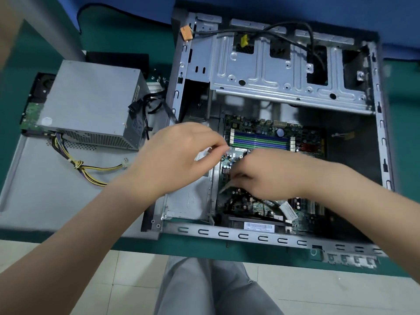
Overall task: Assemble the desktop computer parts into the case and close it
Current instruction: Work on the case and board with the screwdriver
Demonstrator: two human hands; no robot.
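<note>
Both hands work inside the case (384, 123): the left hand (181, 155) pinches something small and pale, the right hand (268, 176) curls on the fragile motherboard (261, 137), its hold unclear; grip board edges only

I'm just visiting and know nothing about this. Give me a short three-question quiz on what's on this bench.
1. True or false: the power supply is already mounted inside the case.
2. Both hands work over which part? A) motherboard B) drive cage C) side panel
3. Fill in: the loose yellow and black cables run from the ____.

Key
1. False; it sits outside, left of the case.
2. A; left hand and right hand are over it.
3. Power supply.
</note>
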